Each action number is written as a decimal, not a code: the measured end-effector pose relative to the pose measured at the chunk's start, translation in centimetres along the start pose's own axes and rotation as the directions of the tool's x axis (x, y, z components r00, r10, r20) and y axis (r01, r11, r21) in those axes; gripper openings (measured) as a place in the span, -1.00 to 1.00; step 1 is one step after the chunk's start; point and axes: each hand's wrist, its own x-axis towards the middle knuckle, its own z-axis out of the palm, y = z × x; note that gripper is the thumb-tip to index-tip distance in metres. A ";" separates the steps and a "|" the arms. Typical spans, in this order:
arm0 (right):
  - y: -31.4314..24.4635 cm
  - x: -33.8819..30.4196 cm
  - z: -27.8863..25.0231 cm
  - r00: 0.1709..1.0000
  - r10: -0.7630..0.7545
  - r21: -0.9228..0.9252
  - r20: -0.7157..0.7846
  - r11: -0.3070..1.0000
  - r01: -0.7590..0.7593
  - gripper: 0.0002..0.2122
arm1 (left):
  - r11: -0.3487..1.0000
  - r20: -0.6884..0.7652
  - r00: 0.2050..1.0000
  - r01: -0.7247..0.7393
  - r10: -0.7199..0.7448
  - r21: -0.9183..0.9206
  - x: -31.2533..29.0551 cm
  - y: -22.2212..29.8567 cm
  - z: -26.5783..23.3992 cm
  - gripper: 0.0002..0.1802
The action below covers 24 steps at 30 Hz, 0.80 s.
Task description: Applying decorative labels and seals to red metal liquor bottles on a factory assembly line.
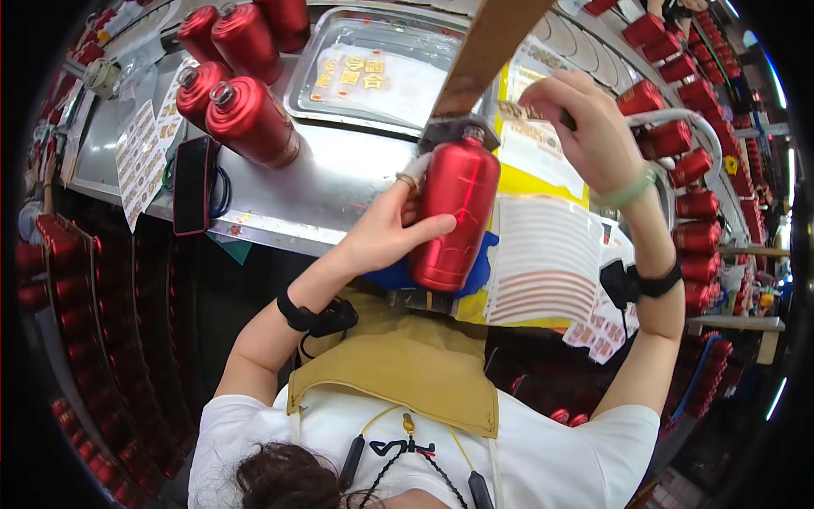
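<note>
A glossy red bottle [458,204] with a short metallic neck stands tilted in front of me. My left hand [386,227] is wrapped round its left side, the thumb lying across its front and a pale cover on one fingertip. Beneath the bottle is a blue cloth [480,263]. Up and to the right, my right hand [593,127] pinches a small gold-and-brown decal [519,111], apart from the bottle. Below that hand lie a printed sheet [532,151] and a clear-covered sheet of curved white and copper strips [543,254], both over yellow backing.
Several red bottles [250,123] stand at the left, beside a phone [195,187] and a decal sheet [146,153]. A metal tray [309,64] holds wet gold decals. A wooden post [487,55] rises behind my bottle. Racks of red bottles [695,204] line the right.
</note>
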 end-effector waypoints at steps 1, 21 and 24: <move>-1.9 -0.4 -1.2 0.999 -0.045 0.023 0.021 0.999 0.044 -0.79 | 1.000 -0.006 1.000 -0.029 0.029 0.003 -0.1 0.0 0.1 -0.07; -3.6 -2.1 5.6 0.948 0.253 0.184 -0.194 0.958 -0.218 -0.78 | 0.998 -0.159 0.986 -0.048 0.053 0.035 -0.1 1.3 2.4 0.10; -4.5 -4.0 8.2 0.788 0.590 0.754 0.175 0.434 -0.493 -0.66 | 0.995 -0.133 0.987 -0.087 0.093 0.051 0.2 0.9 2.5 0.09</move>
